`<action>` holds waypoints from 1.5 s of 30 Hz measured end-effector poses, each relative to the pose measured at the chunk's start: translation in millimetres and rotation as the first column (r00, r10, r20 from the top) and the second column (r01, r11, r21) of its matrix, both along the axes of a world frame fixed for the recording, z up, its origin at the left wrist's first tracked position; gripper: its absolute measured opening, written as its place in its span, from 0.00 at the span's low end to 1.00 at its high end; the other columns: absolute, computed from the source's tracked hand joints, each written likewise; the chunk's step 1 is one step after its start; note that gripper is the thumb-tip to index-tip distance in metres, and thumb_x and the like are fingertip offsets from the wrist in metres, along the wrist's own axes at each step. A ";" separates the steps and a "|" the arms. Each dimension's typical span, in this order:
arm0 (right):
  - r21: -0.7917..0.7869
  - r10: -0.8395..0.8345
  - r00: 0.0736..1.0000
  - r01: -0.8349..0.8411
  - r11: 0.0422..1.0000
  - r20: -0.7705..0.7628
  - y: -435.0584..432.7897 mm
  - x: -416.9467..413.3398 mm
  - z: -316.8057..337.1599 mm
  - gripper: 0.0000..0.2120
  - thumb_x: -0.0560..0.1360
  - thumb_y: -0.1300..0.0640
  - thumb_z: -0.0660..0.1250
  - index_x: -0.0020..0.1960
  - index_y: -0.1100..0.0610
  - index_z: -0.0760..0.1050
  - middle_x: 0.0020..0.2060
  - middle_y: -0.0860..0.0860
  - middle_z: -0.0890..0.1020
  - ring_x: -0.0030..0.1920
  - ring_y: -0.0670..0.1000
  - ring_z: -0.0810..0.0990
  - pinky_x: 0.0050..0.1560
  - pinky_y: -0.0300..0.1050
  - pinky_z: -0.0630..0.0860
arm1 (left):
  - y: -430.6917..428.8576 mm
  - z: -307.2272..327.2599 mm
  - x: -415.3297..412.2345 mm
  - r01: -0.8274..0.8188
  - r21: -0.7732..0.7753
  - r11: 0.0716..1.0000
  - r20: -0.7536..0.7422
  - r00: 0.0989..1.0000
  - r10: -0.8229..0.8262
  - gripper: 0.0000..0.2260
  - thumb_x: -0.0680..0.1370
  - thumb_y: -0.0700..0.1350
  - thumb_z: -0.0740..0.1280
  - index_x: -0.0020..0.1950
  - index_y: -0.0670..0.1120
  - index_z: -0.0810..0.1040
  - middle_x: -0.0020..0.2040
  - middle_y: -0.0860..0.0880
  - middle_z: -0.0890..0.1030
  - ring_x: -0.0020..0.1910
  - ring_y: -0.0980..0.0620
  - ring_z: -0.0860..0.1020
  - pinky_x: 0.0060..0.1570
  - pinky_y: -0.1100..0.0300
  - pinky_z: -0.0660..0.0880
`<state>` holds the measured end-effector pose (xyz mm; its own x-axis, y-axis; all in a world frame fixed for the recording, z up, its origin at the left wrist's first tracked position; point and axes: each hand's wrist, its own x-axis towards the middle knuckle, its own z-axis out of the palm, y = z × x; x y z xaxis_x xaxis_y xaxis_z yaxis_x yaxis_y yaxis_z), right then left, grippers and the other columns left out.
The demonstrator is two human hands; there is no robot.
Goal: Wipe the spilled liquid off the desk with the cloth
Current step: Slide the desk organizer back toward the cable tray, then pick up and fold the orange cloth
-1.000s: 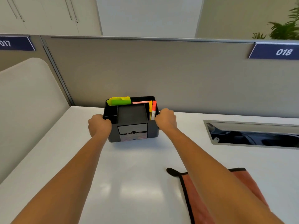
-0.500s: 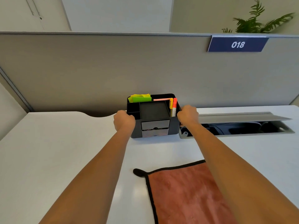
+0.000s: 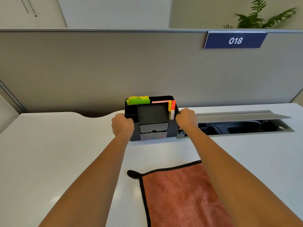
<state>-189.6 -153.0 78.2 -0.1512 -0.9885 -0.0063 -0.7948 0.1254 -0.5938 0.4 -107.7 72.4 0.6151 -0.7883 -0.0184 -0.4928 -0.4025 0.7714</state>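
Two hands clasp a black desk organizer (image 3: 153, 118) at the far middle of the white desk (image 3: 54, 154), toward twelve o'clock from the viewer: the left hand (image 3: 122, 124) is curled shut against its nine o'clock wall, and the right hand (image 3: 186, 117) is closed over its three o'clock wall, fingertips hidden behind the rim. The cloth (image 3: 182, 197) lies flat and untouched at about five o'clock, near the viewer and partly under the right forearm; it is salmon-pink terry with a black bound edge and a small black loop at its far left corner. No liquid can be made out on the glossy desk surface. Inside the organizer, green and yellow sticky notes (image 3: 139, 99) stand in the back left compartment, a pink pad (image 3: 159, 101) lies along the back, and an orange marker (image 3: 173, 108) with a yellow one beside it stands upright in the narrow right slot; a clear front drawer (image 3: 153, 131) holds something too small to identify. Just at three o'clock of the organizer, a cable tray (image 3: 237, 126) sits open in the desk, its grey lid raised.
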 end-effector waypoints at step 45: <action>0.389 0.036 0.983 -0.106 0.915 0.182 207.5 -132.6 -20.4 0.23 0.79 0.51 0.58 0.73 0.54 0.60 0.69 0.57 0.70 0.66 0.60 0.71 0.66 0.56 0.70 | 185.9 -17.4 -117.5 0.436 0.250 0.864 -0.683 0.712 -0.162 0.27 0.75 0.53 0.66 0.71 0.47 0.64 0.69 0.45 0.72 0.65 0.42 0.71 0.69 0.46 0.66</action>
<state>-322.2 54.5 57.8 -0.0431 -0.9077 -0.4173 -0.7040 0.3240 -0.6320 -117.1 78.2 55.1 0.0839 -0.7725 -0.6295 -0.1026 -0.6350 0.7656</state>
